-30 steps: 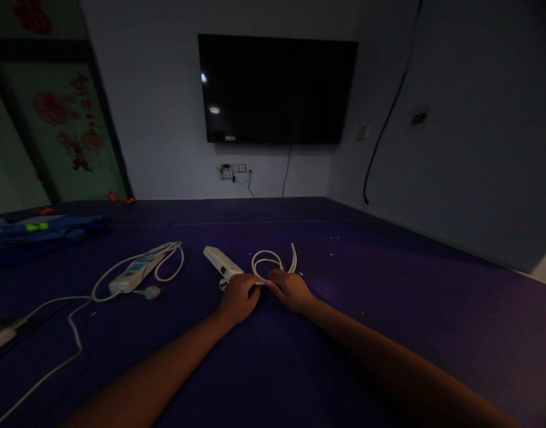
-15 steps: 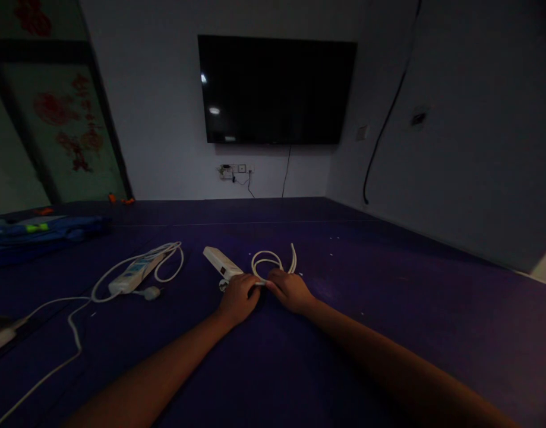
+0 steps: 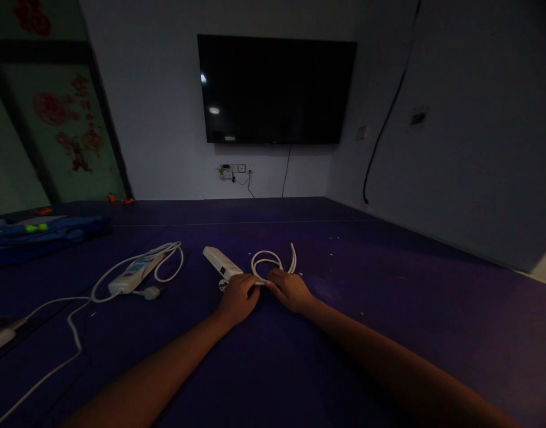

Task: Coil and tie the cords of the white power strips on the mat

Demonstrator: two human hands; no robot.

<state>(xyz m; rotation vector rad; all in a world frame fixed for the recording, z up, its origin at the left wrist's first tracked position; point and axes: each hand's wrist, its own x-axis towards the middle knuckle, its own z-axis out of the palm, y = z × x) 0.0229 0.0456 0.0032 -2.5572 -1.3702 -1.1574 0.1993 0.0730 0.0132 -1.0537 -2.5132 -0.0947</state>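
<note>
A white power strip [image 3: 222, 262] with a small dark switch lies slantwise on the purple floor. My left hand [image 3: 238, 299] is closed over its near end, hiding that part. A white plug, partly covered, shows beside the fingers. From the strip's end the white cord [image 3: 260, 283] runs across to my right hand [image 3: 293, 291], whose fingers are closed around it. Beyond that hand the cord [image 3: 267, 252] lies in loops, with a bend standing up at the right.
Another power strip [image 3: 136, 272] with a coiled white cord and a plug [image 3: 151, 292] lies to the left. A white adapter-like piece [image 3: 0, 341] sits at the left edge. Blue cloth [image 3: 54, 232] lies farther back. A television [image 3: 277, 89] hangs on the wall.
</note>
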